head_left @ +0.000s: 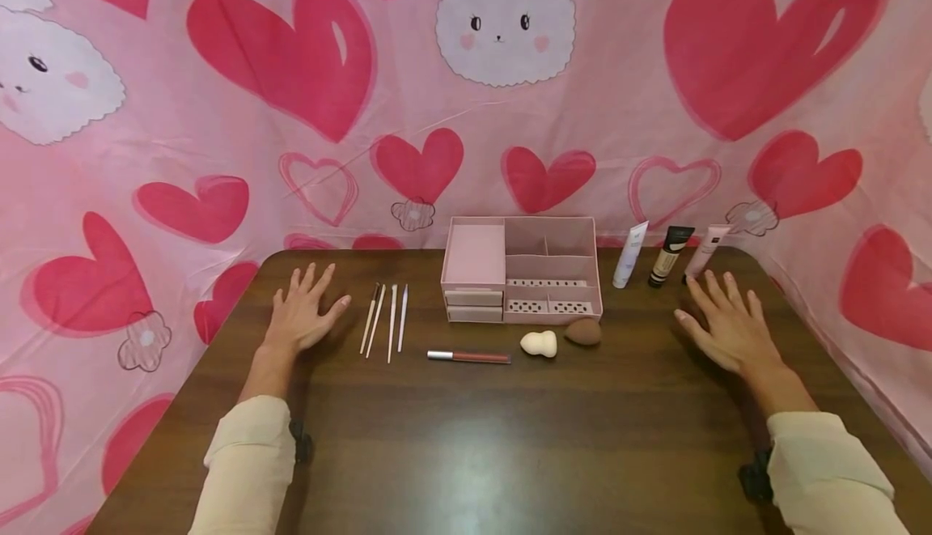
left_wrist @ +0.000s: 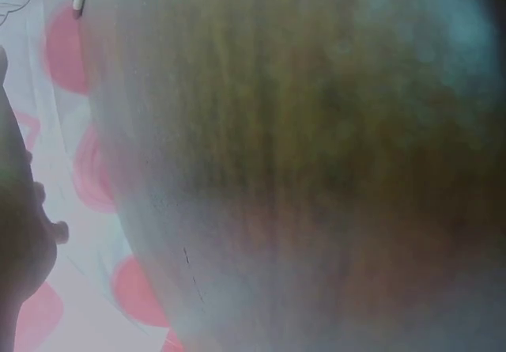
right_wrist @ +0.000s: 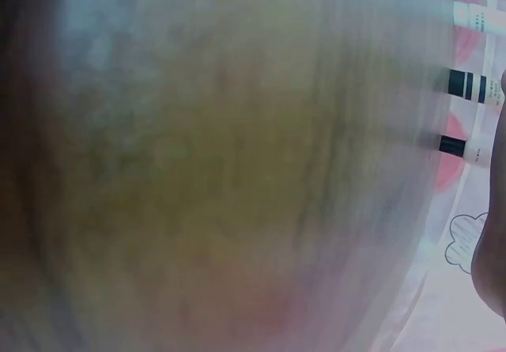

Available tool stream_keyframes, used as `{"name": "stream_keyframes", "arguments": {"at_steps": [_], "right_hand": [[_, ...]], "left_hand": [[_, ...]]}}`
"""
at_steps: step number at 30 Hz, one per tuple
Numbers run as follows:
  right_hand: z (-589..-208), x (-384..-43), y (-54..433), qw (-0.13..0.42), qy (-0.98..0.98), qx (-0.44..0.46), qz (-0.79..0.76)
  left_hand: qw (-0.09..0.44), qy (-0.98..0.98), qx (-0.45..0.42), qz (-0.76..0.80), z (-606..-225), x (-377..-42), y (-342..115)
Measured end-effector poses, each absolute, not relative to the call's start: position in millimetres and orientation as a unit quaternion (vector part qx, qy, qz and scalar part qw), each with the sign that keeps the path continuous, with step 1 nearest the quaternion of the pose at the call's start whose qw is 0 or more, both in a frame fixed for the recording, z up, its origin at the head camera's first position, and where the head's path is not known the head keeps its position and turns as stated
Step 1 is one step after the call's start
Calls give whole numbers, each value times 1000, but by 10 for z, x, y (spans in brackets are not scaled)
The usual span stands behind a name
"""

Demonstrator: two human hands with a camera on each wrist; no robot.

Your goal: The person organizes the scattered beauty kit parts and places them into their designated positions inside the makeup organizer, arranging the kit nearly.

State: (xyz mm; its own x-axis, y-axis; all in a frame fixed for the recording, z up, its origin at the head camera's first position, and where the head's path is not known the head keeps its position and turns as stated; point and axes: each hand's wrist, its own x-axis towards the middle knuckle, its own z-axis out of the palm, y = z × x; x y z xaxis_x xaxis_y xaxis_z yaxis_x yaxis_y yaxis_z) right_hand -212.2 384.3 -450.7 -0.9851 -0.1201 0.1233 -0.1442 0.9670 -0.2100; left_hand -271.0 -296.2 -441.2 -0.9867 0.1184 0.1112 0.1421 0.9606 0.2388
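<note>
My left hand rests on the table's left side with its fingers spread, holding nothing. Just right of it lie several slim makeup brushes in a row, one with a dark end. On the right side of the table my right hand also lies with spread fingers and holds nothing. Beyond its fingertips stand three tubes: a white tube, a black and cream tube and a pink tube. In the wrist views only an edge of each hand shows.
A pink desk organizer with compartments and two small drawers stands at the back middle. In front lie a lip gloss tube, a cream makeup sponge and a brown sponge. A heart-patterned pink cloth hangs behind the wooden table.
</note>
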Motion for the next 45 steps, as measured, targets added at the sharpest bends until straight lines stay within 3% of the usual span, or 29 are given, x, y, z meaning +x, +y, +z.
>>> {"name": "stream_keyframes", "arguments": {"at_steps": [12, 22, 28, 36, 45], "right_hand": [[-4509, -2147, 3827, 65, -988, 73, 120], [-4398, -2173, 3817, 141, -969, 85, 183], [-4260, -2227, 3630, 142, -956, 80, 245], [-4240, -2304, 3309, 161, -922, 98, 339], [-4234, -2451, 3011, 104, -893, 108, 424]], "left_hand": [[37, -989, -70, -127, -4397, -2682, -2956], [26, -985, -65, -157, -4372, -2634, -2916], [11, -978, -34, -204, -4309, -2581, -2900], [33, -932, -4, -360, -4289, -2575, -2779], [-72, -862, 29, -501, -4213, -2526, -2625]]}}
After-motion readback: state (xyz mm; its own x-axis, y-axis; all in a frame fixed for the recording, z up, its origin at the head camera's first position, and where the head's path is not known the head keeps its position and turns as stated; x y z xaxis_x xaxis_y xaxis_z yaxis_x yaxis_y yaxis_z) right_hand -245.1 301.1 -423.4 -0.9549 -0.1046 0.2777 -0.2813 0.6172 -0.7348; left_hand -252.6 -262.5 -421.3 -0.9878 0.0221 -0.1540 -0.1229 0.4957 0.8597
